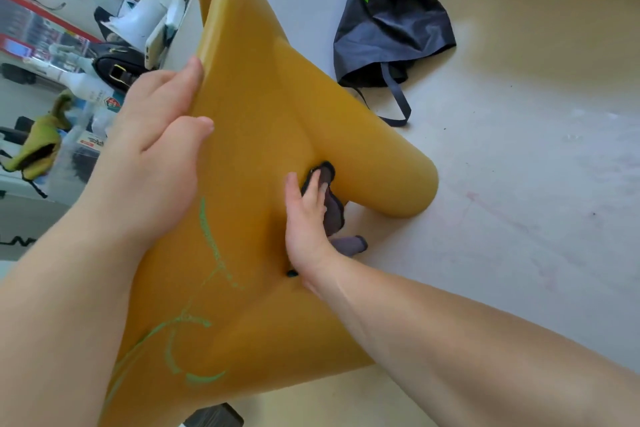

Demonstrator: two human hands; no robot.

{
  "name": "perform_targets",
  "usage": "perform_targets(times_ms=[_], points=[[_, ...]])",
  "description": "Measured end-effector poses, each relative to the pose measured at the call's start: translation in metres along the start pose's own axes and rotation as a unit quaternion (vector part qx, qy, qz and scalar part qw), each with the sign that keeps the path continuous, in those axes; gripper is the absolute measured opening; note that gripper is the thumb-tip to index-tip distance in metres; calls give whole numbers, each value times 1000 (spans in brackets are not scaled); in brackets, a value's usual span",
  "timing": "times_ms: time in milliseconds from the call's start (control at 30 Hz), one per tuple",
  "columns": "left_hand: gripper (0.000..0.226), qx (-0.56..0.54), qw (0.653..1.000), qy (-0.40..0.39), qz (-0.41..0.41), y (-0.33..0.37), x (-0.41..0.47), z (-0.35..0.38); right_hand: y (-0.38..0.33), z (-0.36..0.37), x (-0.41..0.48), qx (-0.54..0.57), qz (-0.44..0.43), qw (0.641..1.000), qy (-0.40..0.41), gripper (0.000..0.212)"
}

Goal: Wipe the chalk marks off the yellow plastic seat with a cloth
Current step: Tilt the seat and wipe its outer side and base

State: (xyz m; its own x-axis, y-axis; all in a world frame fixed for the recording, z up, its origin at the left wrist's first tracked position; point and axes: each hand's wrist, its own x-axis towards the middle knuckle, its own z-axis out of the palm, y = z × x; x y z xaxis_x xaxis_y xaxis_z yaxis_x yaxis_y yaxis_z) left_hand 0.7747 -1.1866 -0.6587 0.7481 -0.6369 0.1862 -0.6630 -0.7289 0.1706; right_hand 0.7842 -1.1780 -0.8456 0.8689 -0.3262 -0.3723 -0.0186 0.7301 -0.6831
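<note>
Left hand [156, 152], right hand [306, 222], forearms [450, 340], all bare

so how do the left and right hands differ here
The left hand grips the edge of the seat; the right hand presses a dark cloth onto it with fairly straight fingers. The left is at the left edge, above the green chalk marks; the right is near the middle. Both are bare.
</note>
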Motion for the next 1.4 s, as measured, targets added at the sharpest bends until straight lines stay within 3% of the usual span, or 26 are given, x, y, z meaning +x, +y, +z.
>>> perform_targets(times_ms=[100,200,333,467,533,700,767,867,967,1067,1133,1267,1400], points=[[51,-29,1000,4,1,0,0,-2,-3,21,-41,-137,-142,980,-24,109],[49,-34,999,10,-20,-3,3,-5,-12,36,-72,-158,-203,965,-46,110],[48,-57,997,5,-43,-1,4,-5,-23,30,-39,-168,-194,967,11,98],[47,-53,997,2,-50,9,1,-4,-43,9,1,-93,-86,990,53,90],[46,-54,997,-1,-49,10,0,-6,-42,15,-12,-103,-76,991,42,91],[43,-68,994,37,-79,3,-6,-15,10,43,-101,-198,-237,949,-61,92],[40,-67,993,41,-85,0,-8,-18,26,41,-108,-217,-262,938,-68,88],[40,-21,998,12,-50,-5,-17,-18,15,33,-72,-224,-250,941,-35,78],[43,44,999,-2,15,-13,-34,-23,-22,19,-22,-219,-197,955,29,90],[44,76,997,4,32,-25,-51,-32,-35,16,-12,-189,-193,962,42,96],[46,81,996,17,37,-32,-59,-38,-11,27,-41,-190,-202,961,14,92],[47,75,995,5,65,-41,-72,-39,66,49,-126,-248,-274,926,-82,87],[46,43,997,2,62,-49,-74,-34,66,46,-97,-239,-289,926,-38,86]])
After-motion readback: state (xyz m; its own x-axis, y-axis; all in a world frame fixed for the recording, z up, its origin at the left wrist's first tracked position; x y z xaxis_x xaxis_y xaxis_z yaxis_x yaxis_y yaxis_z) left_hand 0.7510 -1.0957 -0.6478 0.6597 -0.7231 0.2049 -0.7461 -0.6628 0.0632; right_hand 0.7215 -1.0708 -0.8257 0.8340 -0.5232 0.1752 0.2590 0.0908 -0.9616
